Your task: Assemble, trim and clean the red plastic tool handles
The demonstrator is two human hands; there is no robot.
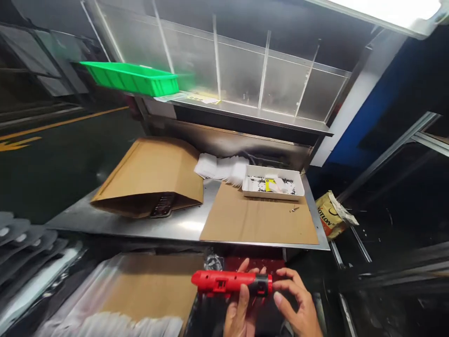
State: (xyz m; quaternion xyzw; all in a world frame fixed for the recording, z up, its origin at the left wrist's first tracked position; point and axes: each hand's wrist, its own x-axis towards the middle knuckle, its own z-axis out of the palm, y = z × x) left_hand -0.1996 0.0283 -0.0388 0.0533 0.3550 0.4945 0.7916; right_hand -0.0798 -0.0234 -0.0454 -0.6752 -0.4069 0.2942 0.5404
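My left hand (240, 306) is closed around a red and black cylindrical tool (229, 282), with the thumb across its near side and the other fingers behind it. The tool lies level, its tapered red end to the left and its black section with a red rim to the right. Beside that rim is my right hand (300, 304), its fingers apart and curved, the fingertips very close to the tool's end. Whether they touch it I cannot tell. The right hand holds nothing visible. Both hands are in front of the metal table's near edge.
On the metal table (182, 227) are a brown cardboard box (154, 164) with a phone-like object (162, 205) at its opening, white paper stacks (224, 167), a cardboard sheet (256, 220) and a white tray (273, 193). A green bin (133, 79) rests on the shelf. Wrapped items (133, 325) are lower left.
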